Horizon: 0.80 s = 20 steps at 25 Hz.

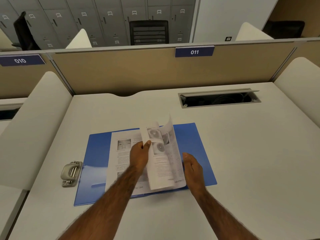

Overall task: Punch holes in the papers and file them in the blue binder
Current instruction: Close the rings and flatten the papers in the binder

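The blue binder [97, 153] lies open flat on the white desk, its two covers spread left and right. A stack of printed papers [119, 158] rests across its middle. My left hand [140, 156] pinches several raised sheets [159, 153] near their top edge, and they stand curved upward, mid-turn. My right hand [193, 167] hovers with loose fingers beside the right edge of the papers, over the right cover; it holds nothing. A metal hole punch [71, 174] sits on the desk just left of the binder.
A beige partition [138, 73] with label 011 closes off the back of the desk [251, 153]. An open cable tray [218, 99] is set into the desk at the back right. White side dividers [34, 127] flank the desk on both sides.
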Available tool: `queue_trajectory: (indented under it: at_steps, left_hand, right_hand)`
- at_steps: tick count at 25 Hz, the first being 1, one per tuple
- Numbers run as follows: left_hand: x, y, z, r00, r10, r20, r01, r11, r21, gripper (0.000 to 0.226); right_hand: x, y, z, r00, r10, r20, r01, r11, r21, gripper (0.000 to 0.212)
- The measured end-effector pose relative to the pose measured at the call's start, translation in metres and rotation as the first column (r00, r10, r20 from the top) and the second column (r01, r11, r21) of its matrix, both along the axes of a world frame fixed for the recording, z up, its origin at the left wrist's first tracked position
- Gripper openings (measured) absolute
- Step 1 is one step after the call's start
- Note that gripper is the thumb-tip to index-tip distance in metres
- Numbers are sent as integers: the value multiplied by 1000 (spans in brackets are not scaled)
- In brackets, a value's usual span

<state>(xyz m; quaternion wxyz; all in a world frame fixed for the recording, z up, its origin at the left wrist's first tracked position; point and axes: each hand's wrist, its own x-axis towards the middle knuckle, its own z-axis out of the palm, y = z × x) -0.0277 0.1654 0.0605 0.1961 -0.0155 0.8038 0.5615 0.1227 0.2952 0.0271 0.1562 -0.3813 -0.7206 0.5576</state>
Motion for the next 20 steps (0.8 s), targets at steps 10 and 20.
queue_trajectory:
  at_steps: [10,20]
  left_hand:
    - [-66,-108,-16,990,-25,-136,-35,907,-419,35]
    - [-73,-131,-47,973,-121,-197,-18,811,-585,33]
  right_hand:
    - [2,1,8,994,-49,-97,41,996,-83,25]
    - [5,6,11,994,-68,-91,54,988,-147,24]
